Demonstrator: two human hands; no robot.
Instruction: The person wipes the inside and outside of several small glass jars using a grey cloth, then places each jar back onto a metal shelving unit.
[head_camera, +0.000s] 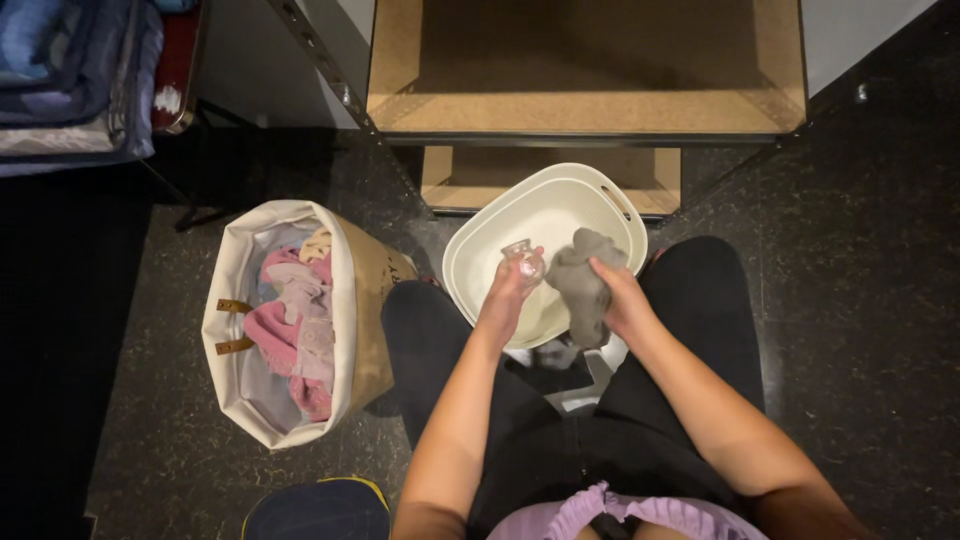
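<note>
My left hand holds a small clear glass jar over a white plastic basin on the floor in front of my knees. My right hand grips a crumpled grey cloth right beside the jar, also above the basin. Jar and cloth are close together, almost touching. The basin looks empty apart from what my hands hold over it.
A fabric basket with pink and pale cloths stands at my left. A metal shelf with wooden boards rises just beyond the basin. A dark round item with a yellow rim lies by my left leg. Folded textiles sit at far left.
</note>
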